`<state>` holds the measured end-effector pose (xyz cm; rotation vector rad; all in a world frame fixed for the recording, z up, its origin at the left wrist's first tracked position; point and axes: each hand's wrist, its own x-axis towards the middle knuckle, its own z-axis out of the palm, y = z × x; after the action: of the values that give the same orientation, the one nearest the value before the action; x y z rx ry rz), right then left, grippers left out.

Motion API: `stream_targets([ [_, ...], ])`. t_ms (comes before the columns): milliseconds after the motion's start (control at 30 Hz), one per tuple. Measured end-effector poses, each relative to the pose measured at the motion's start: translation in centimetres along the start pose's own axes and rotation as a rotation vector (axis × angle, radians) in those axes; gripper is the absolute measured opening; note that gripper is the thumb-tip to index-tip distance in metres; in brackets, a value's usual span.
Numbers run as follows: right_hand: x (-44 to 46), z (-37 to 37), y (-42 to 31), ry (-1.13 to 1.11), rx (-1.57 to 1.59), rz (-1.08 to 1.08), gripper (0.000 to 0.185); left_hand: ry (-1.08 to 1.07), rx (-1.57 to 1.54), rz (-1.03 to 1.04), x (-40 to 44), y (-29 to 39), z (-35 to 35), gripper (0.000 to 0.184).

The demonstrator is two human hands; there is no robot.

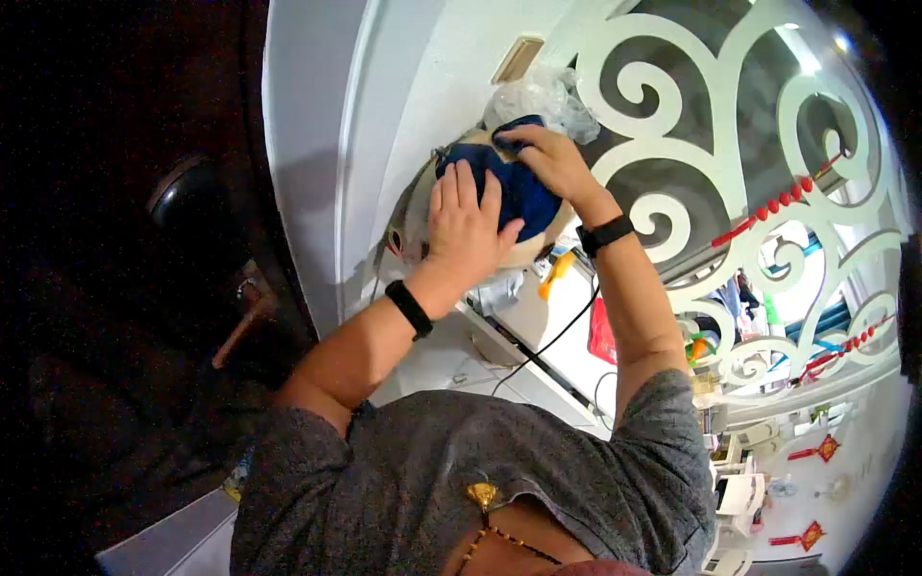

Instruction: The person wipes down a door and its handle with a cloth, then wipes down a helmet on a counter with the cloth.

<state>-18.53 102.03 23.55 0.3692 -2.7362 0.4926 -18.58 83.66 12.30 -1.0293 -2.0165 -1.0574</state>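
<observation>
Head view: gold pendant [483, 495] over a grey shirt [403, 480]. The left hand [469, 219], fingers slightly spread, lies flat on blue cloth [533, 198] atop a pale round form [525, 253]; the right hand [555, 163] pinches the cloth's far edge. Clear plastic [530, 100] lies just beyond, beside white lattice [717, 154]. Farther, red ornaments [812, 535] hang, any lettering too small to read.

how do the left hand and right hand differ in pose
The left hand lies spread on the blue cloth, while the right hand curls its fingers at the cloth's raised upper part. The left hand sits lower in the picture; the right hand sits higher. Both touch the cloth, and each wrist wears a black band.
</observation>
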Motion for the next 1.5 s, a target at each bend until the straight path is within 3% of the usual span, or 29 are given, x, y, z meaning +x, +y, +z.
stream_targets([
  [67, 2.2, 0.3, -1.9, -0.221, -0.03, -0.176, 0.034, 0.002, -0.019, 0.002, -0.2, -0.3, 0.0, 0.069],
  [167, 4.7, 1.3, -2.2, -0.405, -0.022, -0.074, 0.034, -0.021, -0.024, -0.001, 0.0, -0.7, 0.2, 0.065],
  [233, 6.1, 1.5, -0.3, -0.452, -0.032, 0.004, 0.035, 0.01, -0.052, -0.009, 0.2, -0.5, 0.0, 0.062],
  [333, 7.9, 1.2, 3.6, -0.489, -0.171, -0.12, 0.044, 0.048, -0.06, 0.0, 0.5, -0.5, 0.6, 0.06],
  [367, 7.4, -0.1, 1.2, -0.443, -0.17, 0.131, 0.048, 0.055, -0.052, 0.0, 0.7, -0.5, 0.7, 0.06],
  [433, 7.4, -0.1, 4.4, -0.386, -0.06, 0.354, 0.059, 0.071, -0.04, 0.0, 1.1, -0.6, 1.1, 0.062],
  [567, 5.8, -1.6, 4.7, -0.328, -0.036, 0.525, 0.066, 0.042, -0.023, -0.029, 1.7, -0.2, 1.2, 0.063],
  [633, 4.1, -2.2, 4.3, -0.225, 0.067, 0.787, 0.081, 0.032, -0.007, -0.03, 1.8, 0.0, 1.4, 0.064],
  [667, 3.0, -2.1, 5.3, -0.134, -0.002, 0.657, 0.076, 0.026, 0.01, -0.041, 1.8, 0.0, 1.6, 0.064],
  [700, 1.7, -1.8, 6.5, -0.127, -0.003, 0.658, 0.076, 0.021, 0.028, -0.052, 1.9, 0.1, 1.7, 0.064],
  [767, -1.3, -1.3, 8.1, 0.037, -0.29, 0.392, 0.064, -0.005, 0.024, -0.051, 2.0, 0.0, 1.5, 0.065],
  [800, -3.3, -1.5, 6.8, 0.019, -0.491, 0.143, 0.051, -0.005, 0.036, -0.045, 2.0, 0.1, 1.5, 0.066],
  [900, -6.8, 0.2, 2.2, 0.32, -0.157, 0.4, 0.032, 0.004, 0.066, -0.026, 1.9, 0.1, 1.8, 0.07],
  [967, -9.5, 2.6, 0.9, 0.453, -0.189, 0.281, 0.031, -0.071, 0.112, -0.039, 2.1, 0.1, 1.5, 0.07],
  [1000, -10.6, 3.9, 0.1, 0.524, -0.159, 0.209, 0.037, -0.165, 0.177, -0.061, 2.3, 0.4, 1.0, 0.08],
  [1033, -11.2, 4.8, -1.8, 0.574, -0.148, 0.186, 0.045, -0.051, -0.136, -0.156, 2.2, 0.5, 1.1, 0.09],
  [1100, -12.2, 6.4, -3.3, 0.522, -0.24, 0.146, 0.05, -0.034, -0.239, -0.263, 1.6, 0.0, 1.8, 0.097],
  [1233, -10.6, 5.1, -4.0, 0.505, -0.204, -0.023, 0.05, -0.111, -0.186, -0.168, 1.2, -1.2, 1.6, 0.101],
  [1300, -8.1, 3.0, -2.4, 0.358, -0.149, -0.138, 0.049, -0.086, -0.116, -0.077, 1.0, -1.6, 1.9, 0.099],
  [1367, -5.6, 2.8, -0.2, 0.477, -0.195, -0.159, 0.043, -0.131, -0.141, -0.089, 1.6, -1.5, 2.2, 0.097],
  [1433, -3.7, 1.9, 1.7, 0.408, -0.151, 0.059, 0.04, -0.074, -0.204, -0.13, 2.1, -0.4, 1.9, 0.096],
  [1500, -3.3, 1.9, 1.9, 0.512, -0.113, 0.184, 0.039, -0.077, -0.12, -0.082, 2.7, -0.1, 2.5, 0.097],
])
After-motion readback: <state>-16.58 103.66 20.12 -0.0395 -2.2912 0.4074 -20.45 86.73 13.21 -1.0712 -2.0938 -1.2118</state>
